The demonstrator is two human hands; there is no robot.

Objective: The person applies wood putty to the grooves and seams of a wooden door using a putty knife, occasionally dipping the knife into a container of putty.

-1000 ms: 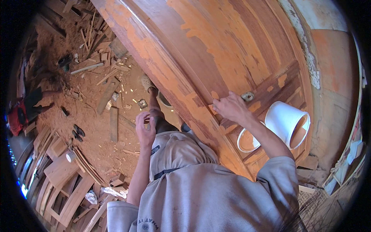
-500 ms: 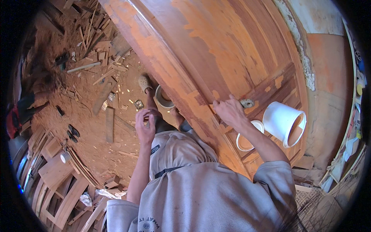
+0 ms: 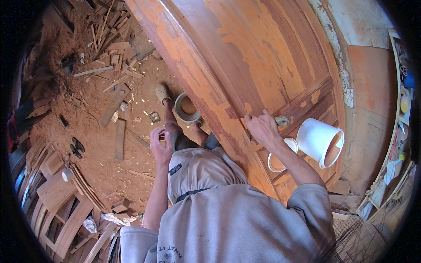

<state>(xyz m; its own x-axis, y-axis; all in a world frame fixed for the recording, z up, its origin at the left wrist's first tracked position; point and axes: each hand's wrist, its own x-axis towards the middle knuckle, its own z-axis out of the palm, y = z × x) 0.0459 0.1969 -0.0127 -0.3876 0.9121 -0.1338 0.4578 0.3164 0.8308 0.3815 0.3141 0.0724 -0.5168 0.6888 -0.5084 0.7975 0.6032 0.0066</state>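
Note:
A large wooden panel (image 3: 210,65), patchy with orange and reddish brown, slants across the middle and right. My right hand (image 3: 263,127) rests on it beside a long groove. Its fingers are bent and pressed together at the groove's edge; anything between them is hidden. Just right of that hand lies a small greyish, rounded thing (image 3: 282,120). Close to my right forearm are a white round lid (image 3: 270,163) smeared with orange and a white bucket (image 3: 313,136) with orange stuff inside. My left hand (image 3: 161,142) hovers by my left knee, fingers loosely bent, thumb apart, holding nothing visible.
A pale bucket (image 3: 177,105) with brown contents stands on the floor by my feet, under the panel's edge. Wood offcuts (image 3: 120,59) and a pair of dark sandals (image 3: 76,148) lie on the dusty floor. Curved wooden pieces (image 3: 72,223) are stacked at lower left.
My right hand has shifted slightly along the panel, staying by the groove. The left hand's fingers have spread a little from the thumb. The view has shifted slightly.

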